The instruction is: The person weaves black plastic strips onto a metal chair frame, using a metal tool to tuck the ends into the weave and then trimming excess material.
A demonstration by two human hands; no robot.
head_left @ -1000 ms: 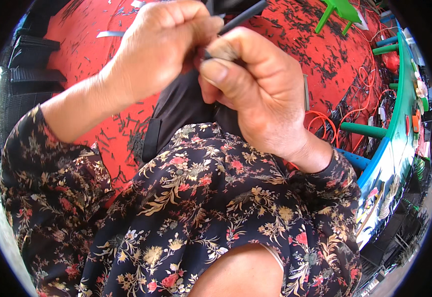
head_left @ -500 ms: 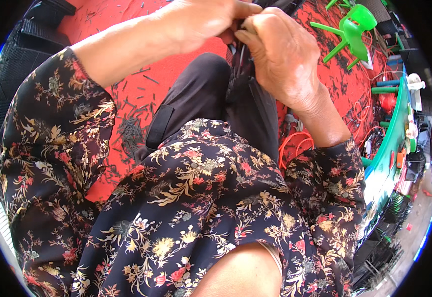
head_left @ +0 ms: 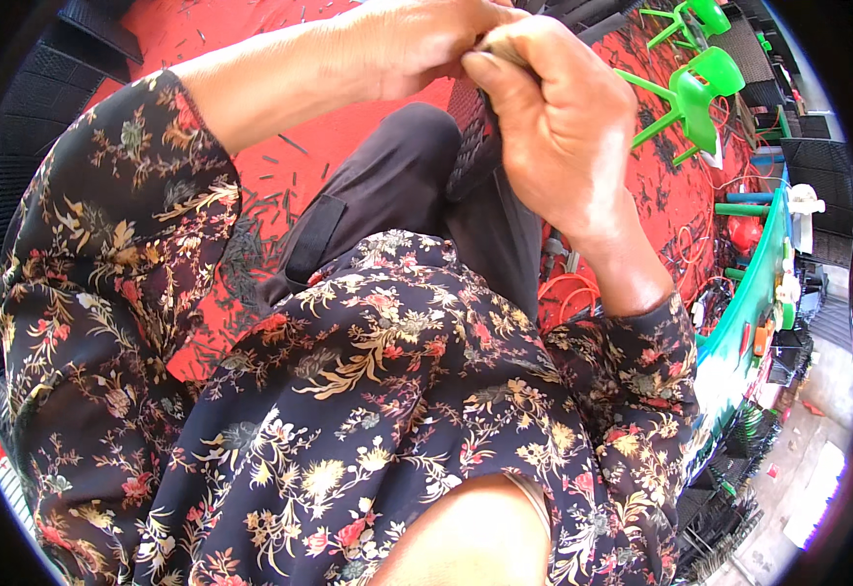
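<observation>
My left hand (head_left: 422,49) reaches in at the top middle, its fingers curled and partly cut off by the upper edge. My right hand (head_left: 558,122) is closed beside it, thumb pressed against the bent forefinger in a pinch. The two hands meet, and what lies between their fingertips is too small and hidden to make out. Just below them, a black woven wicker piece (head_left: 471,137) shows between my knees. My dark trousers (head_left: 387,176) frame it on both sides.
Short black strips (head_left: 260,234) litter the red floor covering (head_left: 319,127). Green plastic chairs (head_left: 695,103) stand at the far right. An orange hose (head_left: 568,288) coils beside my right forearm. A green-edged table (head_left: 739,303) curves along the right. Dark woven furniture (head_left: 65,73) stands at the left.
Both hands stay together at the top, with my right hand's wrist slightly lower. More of the woven wicker shows between my knees. The view has shifted a little, moving the chairs within it.
</observation>
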